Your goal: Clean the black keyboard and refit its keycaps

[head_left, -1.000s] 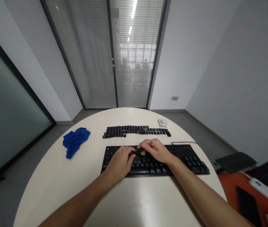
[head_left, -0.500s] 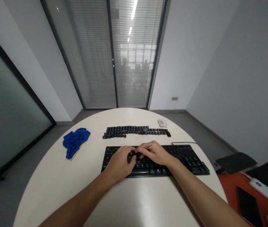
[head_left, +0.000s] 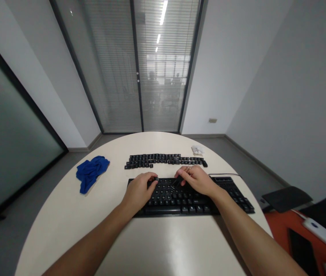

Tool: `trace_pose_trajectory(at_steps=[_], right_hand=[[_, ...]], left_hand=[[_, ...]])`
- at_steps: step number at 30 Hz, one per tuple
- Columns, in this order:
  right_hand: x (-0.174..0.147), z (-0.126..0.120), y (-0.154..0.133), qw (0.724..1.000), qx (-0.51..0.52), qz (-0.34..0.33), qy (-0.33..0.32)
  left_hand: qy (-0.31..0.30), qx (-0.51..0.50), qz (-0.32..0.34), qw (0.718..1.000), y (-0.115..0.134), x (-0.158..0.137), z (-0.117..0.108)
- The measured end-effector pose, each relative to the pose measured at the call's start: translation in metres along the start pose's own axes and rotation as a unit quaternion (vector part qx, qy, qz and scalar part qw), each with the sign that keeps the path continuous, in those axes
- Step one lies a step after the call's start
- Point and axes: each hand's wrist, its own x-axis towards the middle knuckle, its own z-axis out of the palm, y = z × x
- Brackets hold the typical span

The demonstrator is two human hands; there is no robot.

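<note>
So — left grip (head_left: 140, 191) pinching small black keycap (head_left: 156, 178), right grip (head_left: 197, 181) holding black wire-ended tool (head_left: 179, 179) — long black keyboard (head_left: 177, 201) partly stripped, front keys (head_left: 192, 209) remain.

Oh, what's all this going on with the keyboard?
A person is working over a black keyboard. The left hand pinches what looks like a keycap; the right hand holds a small dark tool. Loose keycaps lie in rows beyond the keyboard, and a blue cloth lies to the left.
</note>
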Motion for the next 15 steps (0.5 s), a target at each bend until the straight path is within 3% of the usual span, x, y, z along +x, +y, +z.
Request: trace_pose_trajectory(at_steps=[8,15], right_hand=[[-0.001,-0.003,0.003,0.998,-0.066,-0.003,-0.010],[-0.002,-0.004,0.000,0.996,-0.089,-0.010,-0.019]], left_hand=[[0.035,0.026,-0.018,0.999,-0.011,0.028,-0.014],[-0.010,0.095,0.065,0.993,-0.017,0.062,-0.011]])
